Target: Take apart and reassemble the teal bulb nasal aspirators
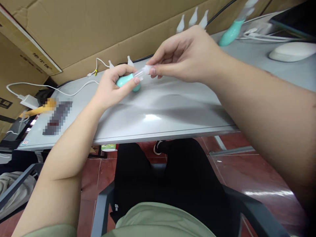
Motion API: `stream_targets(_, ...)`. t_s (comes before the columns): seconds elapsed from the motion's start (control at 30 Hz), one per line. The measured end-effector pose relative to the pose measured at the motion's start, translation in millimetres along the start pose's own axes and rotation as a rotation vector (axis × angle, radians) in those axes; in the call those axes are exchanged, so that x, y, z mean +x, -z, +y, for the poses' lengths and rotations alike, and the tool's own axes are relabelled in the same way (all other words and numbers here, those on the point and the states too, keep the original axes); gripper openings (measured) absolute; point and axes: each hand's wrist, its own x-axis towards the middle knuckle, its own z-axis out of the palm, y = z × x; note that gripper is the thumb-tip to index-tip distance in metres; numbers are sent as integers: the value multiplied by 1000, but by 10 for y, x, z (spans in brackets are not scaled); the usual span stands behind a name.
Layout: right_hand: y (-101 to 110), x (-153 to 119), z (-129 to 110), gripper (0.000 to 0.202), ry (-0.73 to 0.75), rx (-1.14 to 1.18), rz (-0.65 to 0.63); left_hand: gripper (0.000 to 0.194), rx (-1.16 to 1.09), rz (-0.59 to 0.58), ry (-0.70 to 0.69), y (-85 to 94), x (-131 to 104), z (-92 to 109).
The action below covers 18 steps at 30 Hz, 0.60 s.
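A teal squeeze bulb with a clear tube, which looks like a nasal aspirator (125, 80), is held just above the table. My left hand (115, 80) is closed round it, with the thumb on the clear tube. With thumb and fingers, my right hand (186, 57) pinches the white end piece (147, 69) at the tube's far end. Behind my left hand stand two pointed white tips, one (130, 61) fully seen and one (111, 64) partly hidden. Three more white tips (194, 17) rise behind my right hand, their lower ends hidden by it.
Another teal aspirator (232, 33) stands at the back right, near a white mouse (292, 52) and white cables. A white charger (31, 102) with a cable, a yellow object (37, 111) and a blurred dark item (58, 117) lie left. Cardboard (98, 26) walls the table's back.
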Motion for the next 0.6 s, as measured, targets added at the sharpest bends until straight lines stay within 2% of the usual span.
stream_targets(0.17,29,-14,31,20,15,-49,-24,63,0,29,-23,32,-8,65)
stream_targets(0.37,31,-34,35,13,50,-85,-35,58,25,15,-58,54,-19,55)
stream_targets(0.6,43,-33,40,12,35,-66,-47,43,-12,-11,20,39,-38,95)
